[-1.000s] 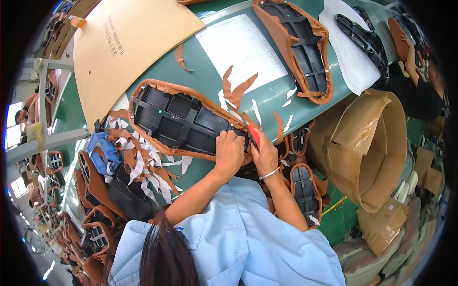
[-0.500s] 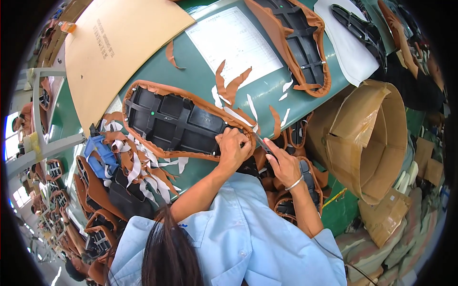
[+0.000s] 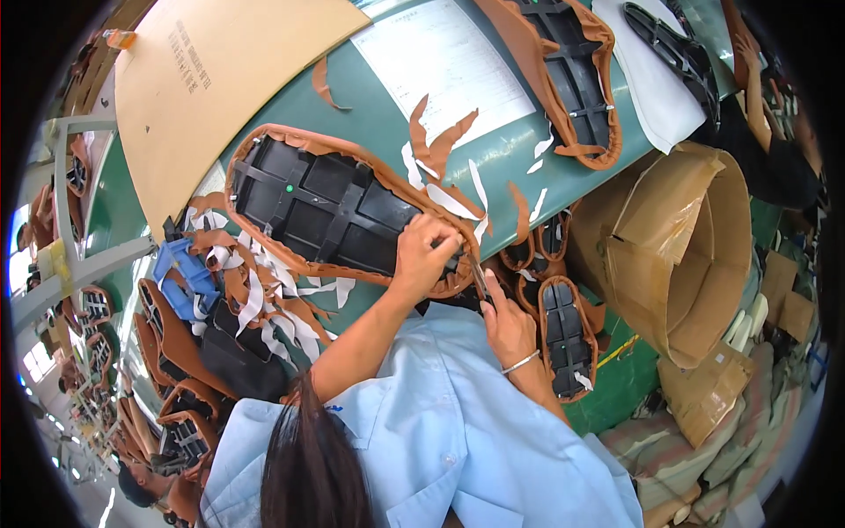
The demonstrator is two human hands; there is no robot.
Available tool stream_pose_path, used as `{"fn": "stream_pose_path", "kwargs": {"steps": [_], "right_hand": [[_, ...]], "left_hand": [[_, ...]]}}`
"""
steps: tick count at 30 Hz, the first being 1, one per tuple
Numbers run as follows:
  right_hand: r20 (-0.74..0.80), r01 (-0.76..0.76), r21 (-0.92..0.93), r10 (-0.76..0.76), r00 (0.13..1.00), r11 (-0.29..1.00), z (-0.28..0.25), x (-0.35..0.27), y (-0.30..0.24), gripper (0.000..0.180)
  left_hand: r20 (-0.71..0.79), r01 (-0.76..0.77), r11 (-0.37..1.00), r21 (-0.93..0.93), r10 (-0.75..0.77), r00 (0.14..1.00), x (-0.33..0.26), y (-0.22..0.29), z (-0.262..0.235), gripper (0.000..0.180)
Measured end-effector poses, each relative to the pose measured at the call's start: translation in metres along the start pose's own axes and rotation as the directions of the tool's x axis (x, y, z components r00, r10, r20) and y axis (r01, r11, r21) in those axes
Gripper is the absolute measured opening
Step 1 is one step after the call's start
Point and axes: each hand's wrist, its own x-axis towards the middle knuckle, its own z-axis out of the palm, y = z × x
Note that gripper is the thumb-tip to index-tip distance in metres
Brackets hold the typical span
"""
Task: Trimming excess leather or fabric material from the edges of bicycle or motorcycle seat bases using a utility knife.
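My left hand (image 3: pixel 427 255) presses its grip closed on the near rim of the long black ribbed plastic panel wrapped in tan leather (image 3: pixel 330 211), lying on the green counter (image 3: pixel 370 97). The panel looks stiff and light, its leather edge soft; the rim seems the best hold. My right hand (image 3: pixel 503 319) pinches a thin dark tool (image 3: pixel 478 275) just beside it.
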Motion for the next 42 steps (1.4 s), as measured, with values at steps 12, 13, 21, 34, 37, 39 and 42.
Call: {"fn": "stream_pose_path", "kwargs": {"steps": [12, 13, 21, 34, 37, 39, 42], "right_hand": [[-0.242, 0.044, 0.364, 0.049, 0.969, 0.930, -0.001, 0.000, 0.000, 0.047], [-0.241, 0.040, 0.362, 0.052, 0.969, 0.931, -0.002, 0.000, 0.001, 0.047], [0.037, -0.008, 0.162, 0.002, 0.999, 0.987, -0.007, 0.020, -0.001, 0.050], [-0.291, 0.138, 0.343, -0.034, 0.956, 0.929, -0.005, 0.010, -0.008, 0.047], [-0.008, 0.033, 0.081, -0.032, 0.999, 0.996, 0.001, 0.015, -0.002, 0.053], [-0.054, 0.015, 0.144, -0.007, 0.998, 0.989, 0.013, 0.000, -0.005, 0.054], [-0.070, -0.123, 0.289, 0.149, 0.986, 0.949, 0.021, -0.018, -0.024, 0.051]], "left_hand": [[0.143, -0.225, 0.768, 0.599, 0.174, 0.974, -0.023, -0.006, 0.014, 0.017], [0.129, -0.213, 0.805, 0.553, 0.170, 0.977, -0.021, -0.008, 0.015, 0.014], [0.106, -0.187, 0.885, 0.427, 0.156, 0.982, -0.019, -0.018, 0.015, 0.007], [0.211, -0.155, 0.948, 0.277, 0.098, 0.973, -0.016, -0.014, -0.005, 0.009], [0.245, -0.094, 0.980, 0.175, 0.049, 0.968, -0.013, -0.016, -0.007, 0.010], [0.237, -0.048, 0.995, 0.093, 0.024, 0.971, -0.010, -0.013, -0.010, 0.011], [0.251, 0.094, 0.992, -0.078, -0.072, 0.965, -0.008, -0.007, -0.012, 0.012]]}}
